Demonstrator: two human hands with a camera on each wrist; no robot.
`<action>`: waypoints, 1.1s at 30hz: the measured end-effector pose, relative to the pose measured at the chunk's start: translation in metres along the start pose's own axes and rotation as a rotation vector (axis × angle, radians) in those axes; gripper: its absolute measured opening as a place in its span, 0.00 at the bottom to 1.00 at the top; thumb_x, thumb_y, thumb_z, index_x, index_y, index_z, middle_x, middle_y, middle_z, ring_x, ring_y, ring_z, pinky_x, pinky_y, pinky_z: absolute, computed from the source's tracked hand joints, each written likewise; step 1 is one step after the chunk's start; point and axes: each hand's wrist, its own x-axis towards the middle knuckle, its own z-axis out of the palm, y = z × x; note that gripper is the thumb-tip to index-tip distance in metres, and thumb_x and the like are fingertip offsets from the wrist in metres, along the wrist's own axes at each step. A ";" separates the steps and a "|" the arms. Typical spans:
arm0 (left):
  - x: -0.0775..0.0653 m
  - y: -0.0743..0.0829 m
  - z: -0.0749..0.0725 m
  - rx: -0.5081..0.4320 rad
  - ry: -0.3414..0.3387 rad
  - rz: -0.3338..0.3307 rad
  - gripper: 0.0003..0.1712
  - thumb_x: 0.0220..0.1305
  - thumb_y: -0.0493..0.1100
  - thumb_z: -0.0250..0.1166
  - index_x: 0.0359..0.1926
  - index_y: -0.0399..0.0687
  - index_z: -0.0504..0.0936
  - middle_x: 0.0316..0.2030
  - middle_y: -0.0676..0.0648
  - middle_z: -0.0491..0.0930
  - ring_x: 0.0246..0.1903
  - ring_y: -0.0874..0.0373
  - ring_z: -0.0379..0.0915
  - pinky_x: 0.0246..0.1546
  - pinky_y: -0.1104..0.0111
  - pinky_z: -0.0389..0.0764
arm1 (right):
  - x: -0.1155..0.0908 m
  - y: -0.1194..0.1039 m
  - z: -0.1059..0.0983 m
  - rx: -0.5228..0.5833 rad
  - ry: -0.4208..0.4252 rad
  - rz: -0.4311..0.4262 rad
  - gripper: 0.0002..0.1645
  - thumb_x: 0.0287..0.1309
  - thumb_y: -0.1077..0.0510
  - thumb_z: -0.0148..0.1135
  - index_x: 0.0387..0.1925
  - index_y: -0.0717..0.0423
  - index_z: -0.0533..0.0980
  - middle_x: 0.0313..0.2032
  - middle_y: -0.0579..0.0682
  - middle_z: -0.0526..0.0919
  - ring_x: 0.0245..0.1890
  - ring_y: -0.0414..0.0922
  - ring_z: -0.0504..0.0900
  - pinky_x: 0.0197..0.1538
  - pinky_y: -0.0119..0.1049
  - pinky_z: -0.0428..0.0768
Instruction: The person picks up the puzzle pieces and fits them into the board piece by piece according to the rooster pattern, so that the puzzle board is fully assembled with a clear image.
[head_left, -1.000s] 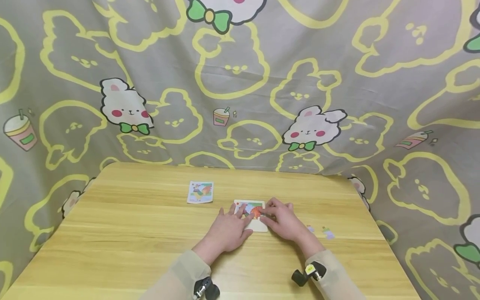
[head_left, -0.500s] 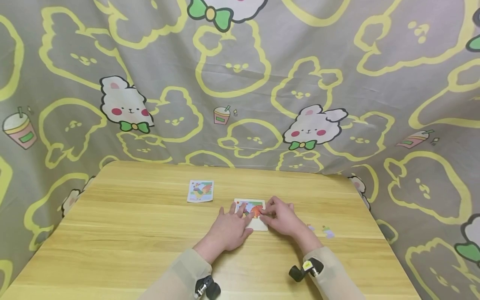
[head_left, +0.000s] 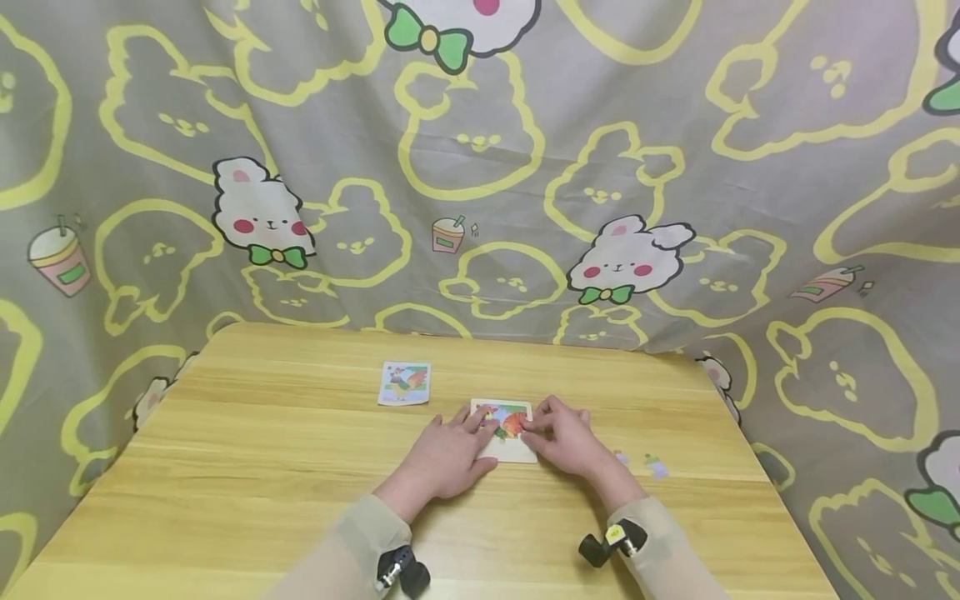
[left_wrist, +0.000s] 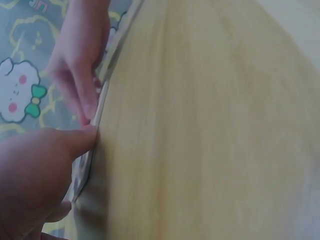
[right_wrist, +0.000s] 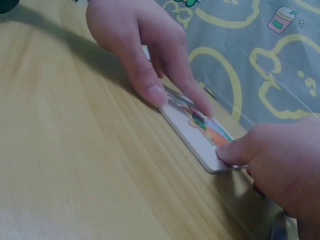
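A white-framed jigsaw board (head_left: 517, 452) lies on the table, its upper part filled with a colourful bird picture and its lower strip bare white. My left hand (head_left: 448, 457) rests over the board's left side with fingers stretched onto the picture; its thumb touches the near edge in the right wrist view. My right hand (head_left: 564, 435) holds the board's right edge, the thumb (right_wrist: 232, 152) on the top near the corner and the other fingers partly hidden. Loose jigsaw pieces (head_left: 656, 466) lie to the right of my right hand, one partly behind the wrist.
A small picture card (head_left: 405, 383) with a similar rooster lies farther back on the left. The wooden table (head_left: 247, 450) reaches to a patterned curtain (head_left: 495, 167) behind. Each wrist wears a small black camera (head_left: 403, 573).
My left hand has shifted slightly left and its fingers have drawn back, showing more of the bird picture. The right hand stays at the board's right edge. The head view has shifted a little.
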 end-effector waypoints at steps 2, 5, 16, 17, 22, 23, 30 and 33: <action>-0.003 -0.005 -0.001 -0.015 0.001 -0.005 0.38 0.80 0.67 0.51 0.81 0.55 0.67 0.81 0.47 0.59 0.78 0.43 0.57 0.69 0.38 0.68 | -0.001 0.001 0.000 0.004 0.005 -0.003 0.16 0.65 0.52 0.75 0.51 0.54 0.89 0.43 0.39 0.76 0.40 0.39 0.75 0.52 0.50 0.58; -0.005 -0.013 -0.002 -0.033 0.005 0.004 0.38 0.81 0.66 0.50 0.81 0.55 0.66 0.81 0.47 0.59 0.78 0.43 0.57 0.68 0.39 0.68 | -0.001 0.002 0.001 0.014 0.010 -0.001 0.15 0.65 0.52 0.75 0.51 0.53 0.89 0.43 0.39 0.76 0.40 0.39 0.75 0.52 0.50 0.57; -0.010 -0.025 -0.002 -0.011 0.003 0.065 0.38 0.81 0.66 0.51 0.81 0.55 0.66 0.80 0.48 0.60 0.77 0.44 0.59 0.68 0.40 0.68 | -0.004 0.002 0.001 0.029 0.012 0.011 0.16 0.67 0.51 0.74 0.53 0.53 0.89 0.44 0.39 0.76 0.38 0.39 0.75 0.51 0.49 0.55; -0.010 -0.025 -0.003 -0.017 0.000 0.064 0.38 0.81 0.65 0.52 0.81 0.54 0.66 0.80 0.48 0.60 0.77 0.44 0.59 0.69 0.40 0.68 | -0.005 0.002 0.001 0.027 0.015 0.003 0.16 0.68 0.52 0.74 0.53 0.53 0.89 0.44 0.40 0.76 0.38 0.39 0.75 0.51 0.49 0.55; -0.011 -0.025 -0.006 -0.060 -0.015 0.058 0.38 0.80 0.64 0.54 0.81 0.53 0.66 0.81 0.47 0.59 0.77 0.43 0.58 0.69 0.39 0.66 | -0.006 0.005 0.000 -0.026 0.024 -0.076 0.18 0.69 0.50 0.72 0.56 0.52 0.88 0.45 0.40 0.77 0.38 0.38 0.75 0.51 0.49 0.56; -0.011 -0.025 -0.006 -0.067 -0.015 0.059 0.38 0.80 0.64 0.54 0.81 0.53 0.66 0.81 0.47 0.59 0.77 0.43 0.58 0.69 0.39 0.66 | -0.007 0.007 -0.001 -0.035 0.022 -0.092 0.18 0.70 0.50 0.72 0.57 0.51 0.88 0.45 0.40 0.78 0.38 0.38 0.75 0.51 0.49 0.56; -0.013 -0.027 -0.004 -0.090 -0.014 0.058 0.38 0.81 0.64 0.51 0.82 0.53 0.64 0.81 0.48 0.57 0.78 0.43 0.56 0.71 0.38 0.63 | -0.012 0.016 -0.012 -0.020 -0.001 -0.122 0.21 0.71 0.50 0.70 0.61 0.51 0.85 0.48 0.43 0.80 0.37 0.37 0.77 0.52 0.48 0.56; -0.013 -0.027 -0.004 -0.094 -0.014 0.055 0.38 0.81 0.64 0.52 0.82 0.53 0.64 0.81 0.48 0.57 0.78 0.44 0.56 0.71 0.38 0.63 | -0.015 0.020 -0.019 -0.002 0.000 -0.114 0.21 0.70 0.51 0.71 0.61 0.53 0.85 0.49 0.43 0.80 0.38 0.38 0.77 0.52 0.48 0.56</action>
